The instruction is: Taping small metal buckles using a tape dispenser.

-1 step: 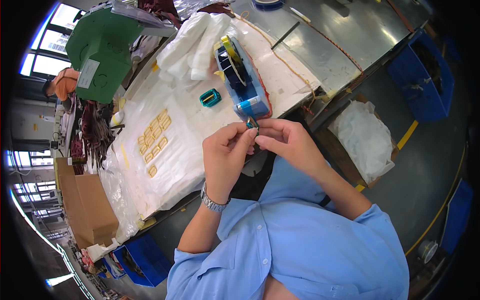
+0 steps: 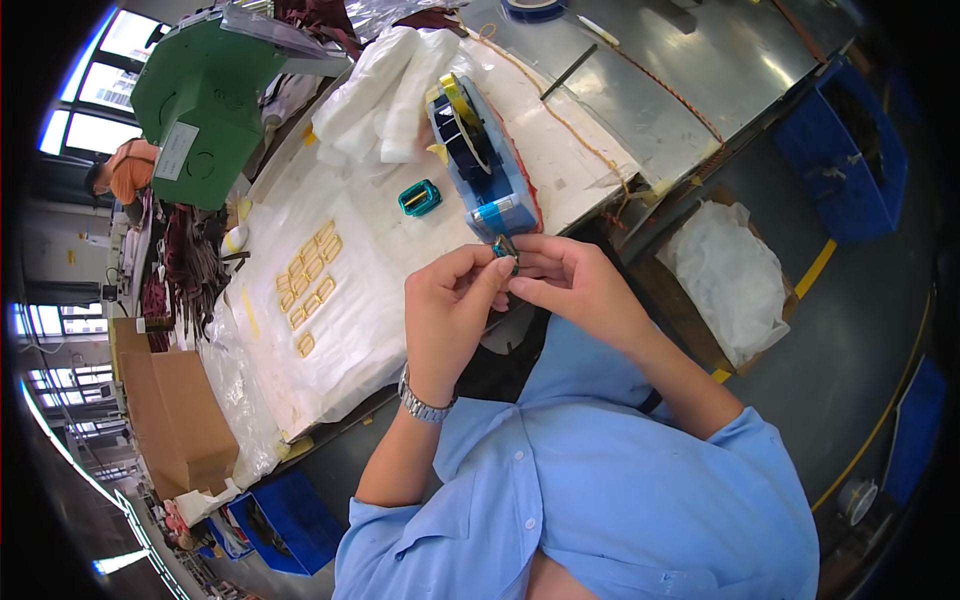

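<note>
My left hand (image 2: 445,300) pinches a small buckle (image 2: 504,251), gold with blue-green film on it, between thumb and index finger. From the other side, the fingertips of my right hand (image 2: 575,285) close on its edge; fingers partly cover it. Just beyond my hands stands a blue tape dispenser (image 2: 515,190) with rolls of yellow and dark tape. A length of blue film (image 2: 492,212) lies across its near end. To its left rests another buckle (image 2: 420,198), wrapped in blue-green film. Several gold rectangular buckles (image 2: 308,263) lie in rows on white sheeting farther left.
Crumpled white wrapping (image 2: 380,95) lies behind the dispenser. A green machine (image 2: 210,110) stands at the far left, above a brown cardboard box (image 2: 180,420). A lined box (image 2: 725,280) sits right of the table; blue bins (image 2: 845,150) flank the work area. Another person (image 2: 130,170) is far left.
</note>
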The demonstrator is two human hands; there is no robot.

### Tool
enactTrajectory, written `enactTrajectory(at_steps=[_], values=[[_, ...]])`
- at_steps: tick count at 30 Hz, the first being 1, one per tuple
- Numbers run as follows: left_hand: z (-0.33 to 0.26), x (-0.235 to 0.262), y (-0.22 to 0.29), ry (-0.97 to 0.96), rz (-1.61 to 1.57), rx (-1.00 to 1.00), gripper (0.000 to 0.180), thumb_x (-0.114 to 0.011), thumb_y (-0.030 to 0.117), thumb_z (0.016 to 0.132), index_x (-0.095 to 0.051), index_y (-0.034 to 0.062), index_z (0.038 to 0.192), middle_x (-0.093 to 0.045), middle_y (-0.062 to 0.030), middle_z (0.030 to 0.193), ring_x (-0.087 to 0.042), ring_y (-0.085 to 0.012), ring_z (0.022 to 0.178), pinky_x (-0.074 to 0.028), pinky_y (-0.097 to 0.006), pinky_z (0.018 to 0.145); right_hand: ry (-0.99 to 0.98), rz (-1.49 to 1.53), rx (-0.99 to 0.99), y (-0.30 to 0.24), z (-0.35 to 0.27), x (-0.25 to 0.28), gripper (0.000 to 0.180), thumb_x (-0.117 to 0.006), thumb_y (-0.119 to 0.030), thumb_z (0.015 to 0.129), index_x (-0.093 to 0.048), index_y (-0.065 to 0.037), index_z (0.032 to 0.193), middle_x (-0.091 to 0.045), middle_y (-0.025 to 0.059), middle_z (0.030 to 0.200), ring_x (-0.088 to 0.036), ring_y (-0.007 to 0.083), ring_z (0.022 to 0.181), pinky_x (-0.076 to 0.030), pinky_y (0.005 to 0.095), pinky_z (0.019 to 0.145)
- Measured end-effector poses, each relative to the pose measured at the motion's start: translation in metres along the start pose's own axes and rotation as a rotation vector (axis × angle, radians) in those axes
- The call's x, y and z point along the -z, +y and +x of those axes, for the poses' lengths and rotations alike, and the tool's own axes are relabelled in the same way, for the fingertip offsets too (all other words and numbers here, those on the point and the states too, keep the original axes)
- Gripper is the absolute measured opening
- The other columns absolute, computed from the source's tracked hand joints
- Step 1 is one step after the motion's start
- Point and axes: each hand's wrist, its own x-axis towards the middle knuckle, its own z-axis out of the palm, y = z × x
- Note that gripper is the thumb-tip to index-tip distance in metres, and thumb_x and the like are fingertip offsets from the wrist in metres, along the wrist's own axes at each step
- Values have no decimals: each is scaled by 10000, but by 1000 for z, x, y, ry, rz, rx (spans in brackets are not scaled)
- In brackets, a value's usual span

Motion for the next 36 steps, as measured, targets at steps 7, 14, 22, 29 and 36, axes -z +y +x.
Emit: enactTrajectory(at_steps=[7,14,22,29,36], values=[[16,8,13,-117,-58,144,199,-777,147,1016,-771,-40,946,-705,-21,713,-648,-63,631,-523,-232,596,-73,-30,17,0,8,0,447,-734,-60,1054,-620,107,1451,-780,131,1247,-754,154,1123,-610,318,1005],[3,14,33,-124,-119,147,221,-747,144,1046,-755,-40,925,-690,-9,721,-613,-56,619,-498,-232,570,27,74,39,-11,-9,-20,357,-762,-89,1037,-710,81,1346,-821,91,1094,-750,90,952,-611,256,857],[-2,16,43,-123,-195,159,196,-725,109,1061,-750,-62,967,-716,-32,793,-637,-72,642,-566,-250,593,61,41,44,-24,-15,-29,333,-759,-76,1036,-720,90,1322,-829,86,1010,-749,79,926,-603,245,806],[2,17,35,-158,-250,215,191,-714,105,1067,-748,-64,985,-706,-35,785,-651,-83,647,-587,-259,595,70,15,31,-20,-15,-27,296,-747,-86,1045,-740,97,1278,-830,98,1001,-763,92,918,-611,250,813],[9,16,14,-215,-287,318,233,-729,159,1069,-741,-44,955,-685,-22,751,-661,-96,607,-593,-265,581,112,99,-7,1,-16,-21,280,-743,-102,1049,-746,99,1245,-831,107,1007,-776,112,928,-628,273,853]])
